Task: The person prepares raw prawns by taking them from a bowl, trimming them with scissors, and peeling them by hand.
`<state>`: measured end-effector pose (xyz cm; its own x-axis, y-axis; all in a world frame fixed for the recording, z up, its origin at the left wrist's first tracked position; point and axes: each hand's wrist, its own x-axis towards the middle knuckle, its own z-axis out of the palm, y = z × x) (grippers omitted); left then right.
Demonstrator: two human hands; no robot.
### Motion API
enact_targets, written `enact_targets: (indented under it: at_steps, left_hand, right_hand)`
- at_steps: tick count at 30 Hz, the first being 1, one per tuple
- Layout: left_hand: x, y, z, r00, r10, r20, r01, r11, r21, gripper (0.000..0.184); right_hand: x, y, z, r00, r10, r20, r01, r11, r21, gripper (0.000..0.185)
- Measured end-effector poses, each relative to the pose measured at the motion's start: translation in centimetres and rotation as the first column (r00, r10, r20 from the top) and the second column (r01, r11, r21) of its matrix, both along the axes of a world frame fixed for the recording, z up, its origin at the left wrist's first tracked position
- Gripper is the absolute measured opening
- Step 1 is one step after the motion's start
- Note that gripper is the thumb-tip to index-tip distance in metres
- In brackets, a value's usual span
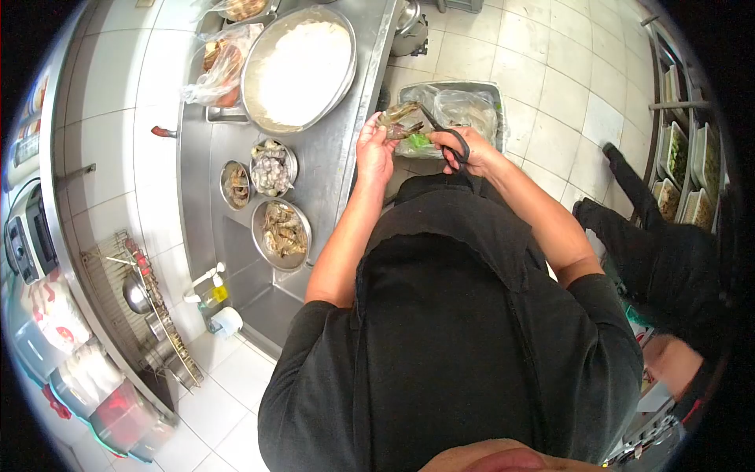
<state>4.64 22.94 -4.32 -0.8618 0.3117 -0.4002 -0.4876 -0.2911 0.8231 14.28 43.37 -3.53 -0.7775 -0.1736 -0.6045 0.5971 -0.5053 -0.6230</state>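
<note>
My left hand (pixel 376 148) is closed on a greyish-brown shrimp (pixel 403 122), held up over a bin (pixel 494 88) lined with clear plastic. Black-handled scissors (pixel 458 149) are in my right hand (pixel 473 148), their blades pointing up and left beside the shrimp's tail end. Something bright green (pixel 418 141) lies just under the shrimp, near my right fingertips. Left of my hands, on the steel counter, stand a bowl of shrimp (pixel 283 234), a bowl of grey pieces (pixel 272 168) and a smaller bowl with shrimp pieces (pixel 235 185).
A large metal bowl of white stuff (pixel 303 71) and plastic bags (pixel 224 71) occupy the counter's far part. A sink (pixel 267 311) lies at the left. On the right, another person in black (pixel 668 252) stands near shelves of food trays (pixel 676 153).
</note>
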Motion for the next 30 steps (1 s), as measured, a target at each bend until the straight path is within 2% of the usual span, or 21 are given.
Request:
enact_targets:
  at_steps: [2, 5, 9, 15, 18, 22, 26, 30]
  left_hand:
    - [-0.1, -0.2, 0.0, 1.0, 0.014, 0.023, -0.014, 1.0, 0.008, 0.036]
    - [-0.2, -0.6, 0.2, 0.996, 0.053, 0.072, -0.056, 0.998, 0.042, 0.037]
    - [-0.5, -0.9, -0.2, 0.994, 0.053, 0.095, -0.062, 0.994, 0.091, 0.036]
    - [-0.6, -0.7, -0.2, 0.995, 0.011, 0.104, -0.025, 0.991, 0.131, 0.035]
    - [-0.6, -0.5, -0.3, 0.995, 0.0, 0.1, -0.013, 0.991, 0.135, 0.034]
    - [-0.4, -0.4, -0.2, 0.996, -0.001, 0.089, -0.01, 0.993, 0.117, 0.035]
    - [-0.4, -0.7, -0.2, 0.995, 0.025, 0.101, -0.033, 0.996, 0.085, 0.036]
    - [-0.4, -1.9, -0.3, 0.999, 0.038, 0.026, -0.038, 0.999, 0.01, 0.036]
  right_hand:
    - [0.2, 0.3, -0.4, 1.0, -0.017, -0.011, 0.018, 0.999, 0.033, 0.037]
    - [0.8, 1.3, 1.1, 1.0, 0.03, 0.008, -0.028, 0.988, -0.149, 0.036]
    - [1.4, 1.9, 0.8, 0.986, 0.166, 0.0, -0.16, 0.949, -0.27, 0.034]
    - [0.9, 0.8, 1.6, 0.985, 0.17, -0.008, -0.159, 0.908, -0.387, 0.038]
    - [0.4, 0.0, 2.4, 0.994, 0.104, -0.024, -0.106, 0.935, -0.339, 0.037]
    - [-0.1, -0.6, 1.9, 0.999, 0.042, 0.019, -0.04, 0.995, -0.093, 0.031]
    - [0.4, -0.2, 0.7, 0.999, -0.008, 0.039, 0.009, 1.0, -0.027, 0.03]
    - [0.7, 0.8, -2.0, 0.994, 0.091, -0.057, -0.058, 0.903, 0.426, 0.035]
